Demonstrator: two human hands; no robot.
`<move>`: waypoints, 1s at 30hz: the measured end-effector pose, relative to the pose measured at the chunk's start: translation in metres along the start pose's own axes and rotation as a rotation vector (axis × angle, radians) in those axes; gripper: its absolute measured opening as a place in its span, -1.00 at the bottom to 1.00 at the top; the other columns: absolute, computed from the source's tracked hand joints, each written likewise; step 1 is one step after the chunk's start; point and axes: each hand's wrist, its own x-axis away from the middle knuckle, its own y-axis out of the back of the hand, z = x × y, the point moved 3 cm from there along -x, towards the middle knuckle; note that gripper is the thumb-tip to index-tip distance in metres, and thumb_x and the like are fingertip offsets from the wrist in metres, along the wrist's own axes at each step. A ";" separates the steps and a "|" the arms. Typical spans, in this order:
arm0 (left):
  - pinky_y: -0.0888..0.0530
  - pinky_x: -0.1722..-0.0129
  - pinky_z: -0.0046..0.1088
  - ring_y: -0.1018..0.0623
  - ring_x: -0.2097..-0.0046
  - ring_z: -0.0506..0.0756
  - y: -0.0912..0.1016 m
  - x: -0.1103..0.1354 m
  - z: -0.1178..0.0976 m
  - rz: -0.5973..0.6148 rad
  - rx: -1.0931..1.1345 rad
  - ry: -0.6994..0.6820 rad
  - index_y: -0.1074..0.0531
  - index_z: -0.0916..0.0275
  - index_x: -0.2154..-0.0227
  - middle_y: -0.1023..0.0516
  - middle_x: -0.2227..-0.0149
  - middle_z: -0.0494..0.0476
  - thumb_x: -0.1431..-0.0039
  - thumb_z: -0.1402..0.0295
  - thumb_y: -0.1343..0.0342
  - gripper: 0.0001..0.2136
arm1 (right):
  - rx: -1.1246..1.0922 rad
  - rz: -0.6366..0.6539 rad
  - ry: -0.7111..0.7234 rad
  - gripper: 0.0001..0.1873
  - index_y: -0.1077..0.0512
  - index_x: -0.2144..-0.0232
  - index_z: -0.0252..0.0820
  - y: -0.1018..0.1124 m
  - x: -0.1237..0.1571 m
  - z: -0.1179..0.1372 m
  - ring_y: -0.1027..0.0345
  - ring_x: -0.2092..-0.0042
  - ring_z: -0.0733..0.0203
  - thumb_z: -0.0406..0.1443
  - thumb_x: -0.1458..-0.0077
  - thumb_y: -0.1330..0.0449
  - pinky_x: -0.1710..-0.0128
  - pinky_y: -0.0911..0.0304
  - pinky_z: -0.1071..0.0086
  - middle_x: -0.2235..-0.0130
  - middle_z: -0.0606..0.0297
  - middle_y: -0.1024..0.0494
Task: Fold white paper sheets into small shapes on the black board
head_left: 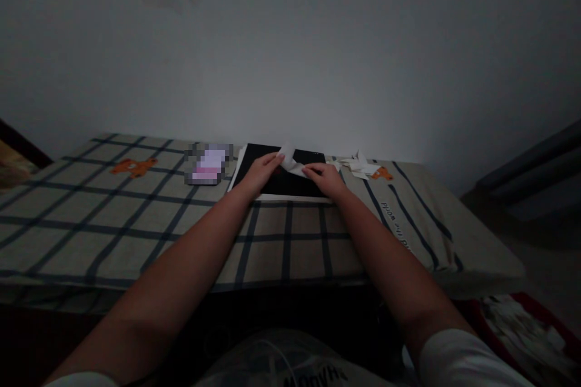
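Note:
A piece of folded white paper (287,157) is held between my two hands, one part of it standing up and a strip running to the right. My left hand (262,172) pinches its left side with thumb and fingers. On the right end of the strip, my right hand (325,178) is closed in a pinch. Beneath both hands lies a flat black panel or cover (290,186), with white sheets showing along its left and front edges. Whether it is a book or a tablet on paper, I cannot tell.
A checked cloth (122,224) covers the table against a grey wall (290,60). Left of the black panel lies a phone (209,163) with a lit, partly blurred screen. Several folded white paper pieces (361,165) lie at the right. A red container (531,326) stands below, right.

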 end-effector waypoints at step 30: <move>-0.45 0.24 -0.47 -0.51 0.32 0.01 0.011 -0.006 -0.001 -0.207 0.151 0.012 -0.45 0.26 0.47 -0.52 0.42 0.03 0.08 0.18 -0.35 -0.73 | -0.221 -0.164 -0.034 -0.57 -0.57 0.41 -0.19 0.007 -0.006 -0.007 -0.44 0.23 0.14 0.04 -0.08 -0.15 0.16 -0.28 0.27 0.33 0.22 -0.61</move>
